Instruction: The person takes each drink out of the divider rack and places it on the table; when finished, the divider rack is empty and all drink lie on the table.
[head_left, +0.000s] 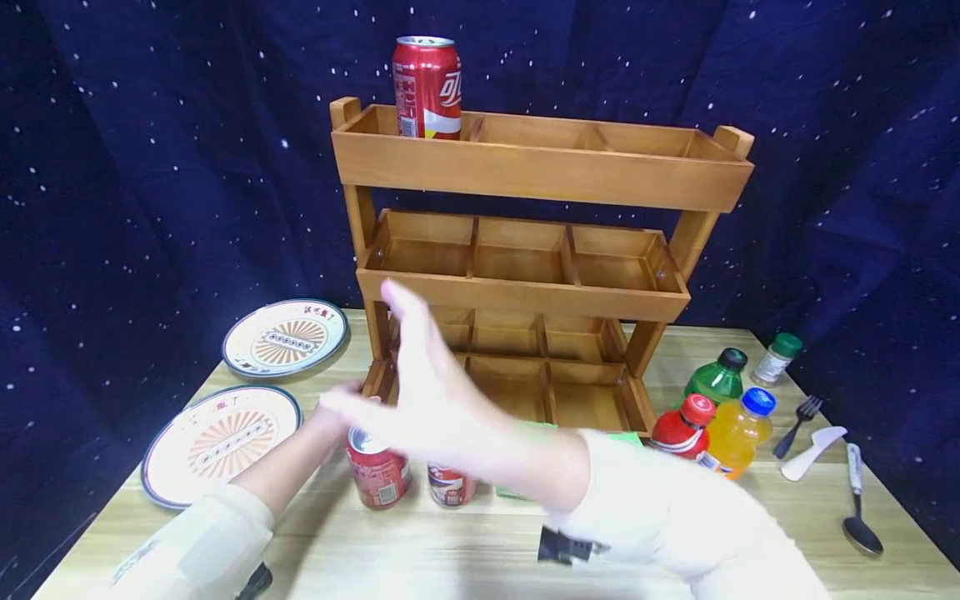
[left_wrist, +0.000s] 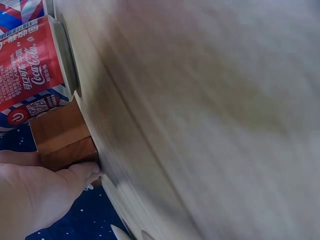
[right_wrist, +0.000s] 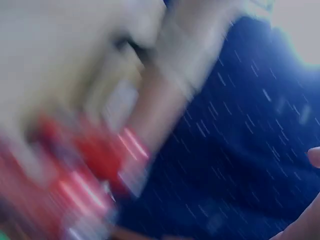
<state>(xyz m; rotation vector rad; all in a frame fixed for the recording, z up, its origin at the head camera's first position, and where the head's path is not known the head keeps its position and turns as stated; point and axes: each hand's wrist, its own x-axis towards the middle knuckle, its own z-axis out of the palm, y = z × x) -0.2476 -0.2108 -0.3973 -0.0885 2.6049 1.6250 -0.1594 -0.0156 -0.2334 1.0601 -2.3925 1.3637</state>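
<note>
My left hand (head_left: 335,423) is at the lower left front corner of the wooden three-tier rack (head_left: 543,175). In the left wrist view, the thumb and fingers of that hand (left_wrist: 45,195) grip the rack's wooden end (left_wrist: 65,137). My right hand (head_left: 442,408), blurred, hangs in front of the rack with fingers extended, holding nothing. It partly covers two red cola cans (head_left: 381,482) (head_left: 450,488) on the table and overlaps the left hand. Another cola can (head_left: 426,92) stands upright in the top tier's left compartment.
Two patterned plates (head_left: 285,337) (head_left: 222,443) lie on the left. At right stand green, red and orange drink bottles (head_left: 715,382) (head_left: 681,427) (head_left: 738,433) and a green-capped jar (head_left: 776,360). A fork (head_left: 797,425), a white knife (head_left: 813,452) and a spoon (head_left: 859,508) lie beyond them.
</note>
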